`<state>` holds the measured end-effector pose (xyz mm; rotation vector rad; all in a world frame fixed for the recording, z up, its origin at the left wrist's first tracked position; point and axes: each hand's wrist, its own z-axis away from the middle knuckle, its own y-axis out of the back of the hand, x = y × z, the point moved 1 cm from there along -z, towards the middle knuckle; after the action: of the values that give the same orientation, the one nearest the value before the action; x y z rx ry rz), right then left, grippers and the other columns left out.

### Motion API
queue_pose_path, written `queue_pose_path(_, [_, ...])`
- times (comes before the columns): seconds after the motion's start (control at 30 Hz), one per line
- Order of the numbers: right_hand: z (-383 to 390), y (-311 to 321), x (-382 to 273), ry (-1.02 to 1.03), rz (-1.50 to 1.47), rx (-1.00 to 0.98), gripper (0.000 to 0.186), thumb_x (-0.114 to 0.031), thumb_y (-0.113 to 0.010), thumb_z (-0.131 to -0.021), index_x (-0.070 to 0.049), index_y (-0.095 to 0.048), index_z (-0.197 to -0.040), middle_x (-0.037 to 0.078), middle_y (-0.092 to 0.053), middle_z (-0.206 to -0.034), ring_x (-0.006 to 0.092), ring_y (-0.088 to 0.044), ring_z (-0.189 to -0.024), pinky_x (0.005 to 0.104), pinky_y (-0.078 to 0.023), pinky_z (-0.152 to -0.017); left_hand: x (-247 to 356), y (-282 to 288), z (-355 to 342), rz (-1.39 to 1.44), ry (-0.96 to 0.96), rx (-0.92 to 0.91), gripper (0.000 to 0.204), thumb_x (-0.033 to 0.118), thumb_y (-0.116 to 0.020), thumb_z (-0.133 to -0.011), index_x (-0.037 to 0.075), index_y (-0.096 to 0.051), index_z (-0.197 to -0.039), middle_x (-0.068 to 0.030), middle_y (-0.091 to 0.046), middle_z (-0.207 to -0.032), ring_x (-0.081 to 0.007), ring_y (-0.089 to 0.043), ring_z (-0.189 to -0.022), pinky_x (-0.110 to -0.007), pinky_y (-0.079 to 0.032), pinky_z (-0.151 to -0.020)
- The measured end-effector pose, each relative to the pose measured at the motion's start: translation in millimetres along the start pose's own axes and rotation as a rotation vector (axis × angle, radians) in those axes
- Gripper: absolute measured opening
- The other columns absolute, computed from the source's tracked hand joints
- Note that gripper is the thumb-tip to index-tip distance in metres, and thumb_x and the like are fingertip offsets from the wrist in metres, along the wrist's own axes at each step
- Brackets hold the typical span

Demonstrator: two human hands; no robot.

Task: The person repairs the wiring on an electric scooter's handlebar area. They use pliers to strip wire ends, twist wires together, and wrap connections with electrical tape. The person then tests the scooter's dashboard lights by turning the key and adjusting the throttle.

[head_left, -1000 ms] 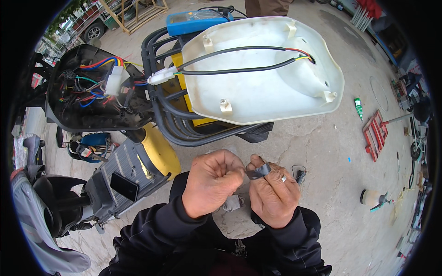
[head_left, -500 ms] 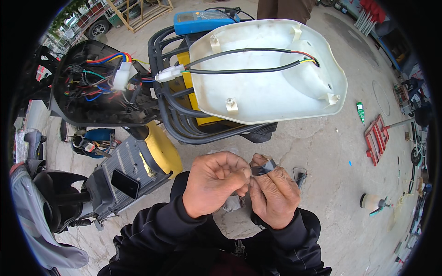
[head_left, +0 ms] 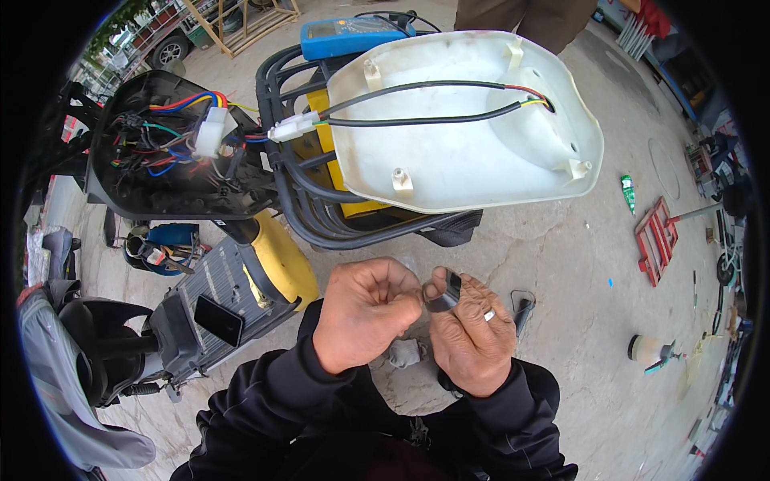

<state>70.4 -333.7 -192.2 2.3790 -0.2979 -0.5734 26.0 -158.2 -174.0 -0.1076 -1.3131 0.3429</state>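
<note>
My right hand (head_left: 477, 341) is closed on a piece of shiny black tape (head_left: 443, 295), which bends across its fingertips. A ring circles one finger of that hand. Close against it on the left, my left hand (head_left: 361, 313) is pinched, thumb pressed to the curled fingers, its tips beside the tape. What it holds, if anything, is hidden. Beyond both hands lies an upturned white plastic shell (head_left: 465, 160) on a black tube rack (head_left: 313, 232). Two black-sheathed cables (head_left: 425, 123) run from the shell to a white connector (head_left: 293, 127).
An open black housing (head_left: 176, 196) full of coloured wires sits at left, and a blue multimeter (head_left: 353, 36) rests behind. A phone (head_left: 218, 321) lies on a scooter's footboard (head_left: 188, 293). A red metal frame (head_left: 656, 240) is on the floor at right. Someone's trousered legs (head_left: 525, 18) stand beyond.
My left hand has turned, its fingers curling more tightly, and drawn slightly left. The tape has tilted in my right hand, whose fingers shifted, showing the ring. The person beyond has moved right.
</note>
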Motion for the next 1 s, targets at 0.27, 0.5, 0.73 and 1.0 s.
queue_pose_path(0.27, [2.7, 0.8, -8.0, -0.261, -0.336, -0.009, 0.046, 0.008, -0.079, -0.073, 0.003, -0.074, -0.118, 0.020, -0.072, -0.123, 0.0340, -0.074, -0.110, 0.0400, -0.058, -0.096, -11.9, -4.8, 5.5, 0.125, -0.179, -0.046, 0.015, -0.014, -0.055, -0.087, -0.001, -0.059, -0.094, 0.0002, -0.060, -0.087, -0.0031, -0.055, -0.076, -0.020, -0.046, -0.064])
queue_pose_path(0.5, [6.3, 2.8, -9.9, -0.437, -0.680, -0.041, 0.042, 0.005, -0.078, -0.082, 0.009, -0.071, -0.122, 0.026, -0.070, -0.129, 0.0328, -0.071, -0.119, 0.0410, -0.055, -0.101, -13.4, -2.8, 5.5, 0.139, -0.229, -0.078, 0.018, -0.014, -0.054, -0.085, 0.001, -0.057, -0.096, 0.0014, -0.057, -0.090, -0.0033, -0.052, -0.076, -0.020, -0.044, -0.068])
queue_pose_path(0.73, [9.9, 13.2, -1.1, -0.628, -1.016, 0.053, 0.019, 0.003, -0.079, -0.088, 0.007, -0.073, -0.106, 0.020, -0.076, -0.102, 0.0218, -0.074, -0.091, 0.0317, -0.058, -0.079, -12.5, 2.2, 8.8, -0.124, -0.300, -0.007, 0.016, -0.008, -0.062, -0.079, 0.003, -0.056, -0.089, 0.0018, -0.056, -0.081, -0.0043, -0.050, -0.070, -0.023, -0.043, -0.064])
queue_pose_path(1.0, [1.9, 22.0, 12.0, -0.529, -0.832, -0.013, 0.033, -0.008, -0.086, -0.079, 0.002, -0.069, -0.105, 0.019, -0.067, -0.118, 0.0283, -0.066, -0.109, 0.0389, -0.052, -0.094, -3.4, 8.3, 10.2, -0.669, -0.625, -0.074, 0.022, -0.002, -0.072, -0.072, 0.004, -0.055, -0.084, -0.0055, -0.057, -0.073, -0.0152, -0.053, -0.056, -0.028, -0.043, -0.051])
